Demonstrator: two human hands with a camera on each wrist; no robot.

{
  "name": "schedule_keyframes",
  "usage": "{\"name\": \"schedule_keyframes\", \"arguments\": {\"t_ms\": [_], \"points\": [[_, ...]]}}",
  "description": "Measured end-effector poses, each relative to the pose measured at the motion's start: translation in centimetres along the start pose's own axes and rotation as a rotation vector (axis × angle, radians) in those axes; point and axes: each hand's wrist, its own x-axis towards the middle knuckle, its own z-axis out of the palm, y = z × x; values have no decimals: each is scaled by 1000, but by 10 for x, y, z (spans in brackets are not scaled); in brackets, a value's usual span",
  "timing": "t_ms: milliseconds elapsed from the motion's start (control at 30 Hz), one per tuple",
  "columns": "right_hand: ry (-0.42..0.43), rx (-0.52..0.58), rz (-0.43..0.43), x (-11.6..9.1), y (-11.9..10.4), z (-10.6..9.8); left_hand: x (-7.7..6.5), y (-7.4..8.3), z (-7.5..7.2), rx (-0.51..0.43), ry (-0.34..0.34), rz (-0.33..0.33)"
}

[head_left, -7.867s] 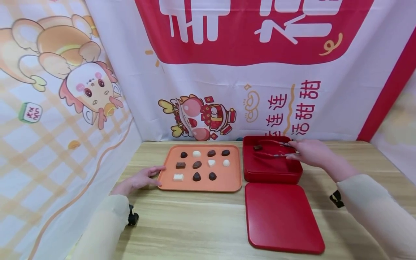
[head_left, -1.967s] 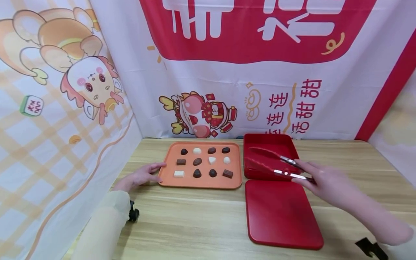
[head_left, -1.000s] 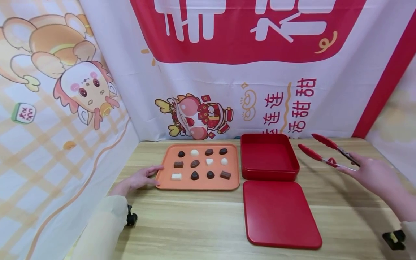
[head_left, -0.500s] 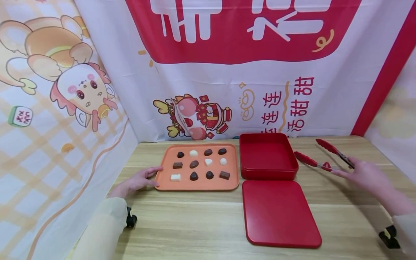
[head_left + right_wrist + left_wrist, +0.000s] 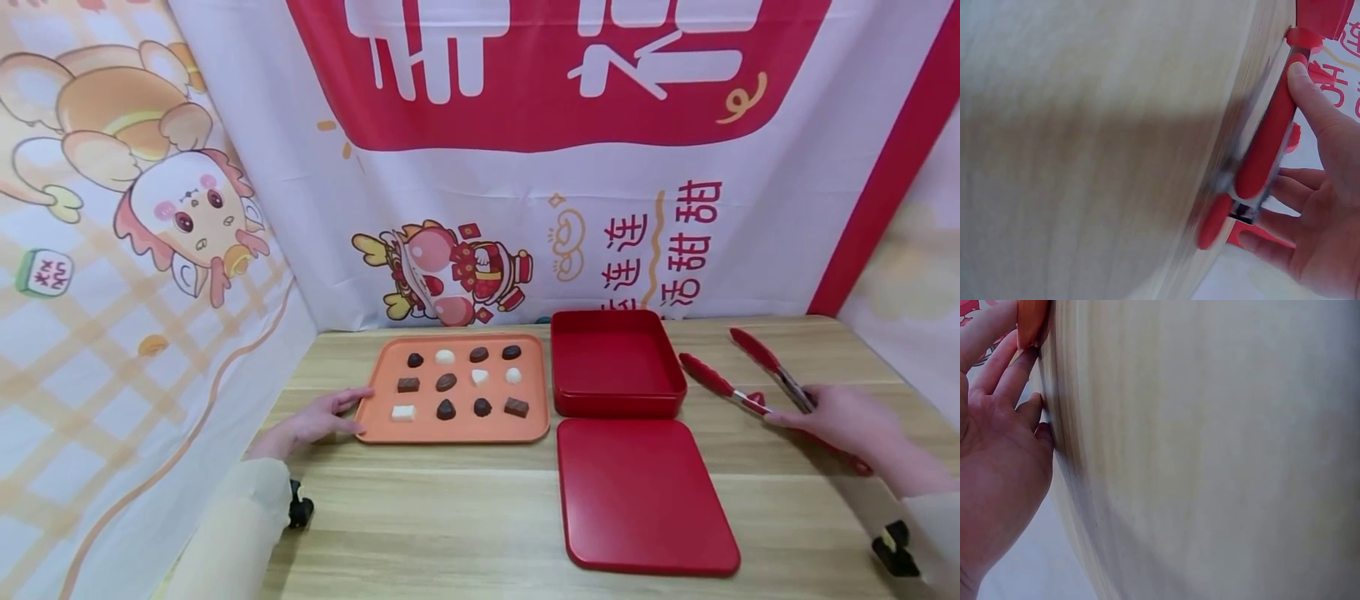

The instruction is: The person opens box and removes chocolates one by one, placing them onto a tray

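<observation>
My left hand [image 5: 322, 417] rests at the left edge of the orange tray [image 5: 465, 433], thumb and fingers stretched out and touching its rim. Rows of chocolates lie on the tray, among them a brown rectangular chocolate [image 5: 516, 407], a white rectangular chocolate [image 5: 402, 412] and a dark drop-shaped chocolate [image 5: 446, 409]. My right hand [image 5: 847, 421] holds red-tipped metal tongs [image 5: 712, 377] low at the table, arms spread. In the right wrist view the thumb lies on the red handle [image 5: 1272, 128], with the other fingers behind it.
An uncovered red box [image 5: 618, 404] with nothing inside stands right of the tray, near the printed cloth backdrop [image 5: 465, 192]. Its red lid [image 5: 645, 500] lies flat in front of it. The tongs are to the box's right on the wooden table [image 5: 435, 525].
The brown rectangular chocolate went from the box to the tray's near right corner. My right hand carried the tongs right, past the box, and lowered them to the table. My left hand stayed.
</observation>
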Motion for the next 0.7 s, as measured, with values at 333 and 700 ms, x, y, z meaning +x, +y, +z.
{"name": "schedule_keyframes", "arguments": {"t_ms": [333,700], "points": [[-29,-7,-9,4,-3,0,2,1,-6,-18,27,-8],[-3,-32,38,-19,-14,-12,-1,22,-8,-83,169,-11]]}}
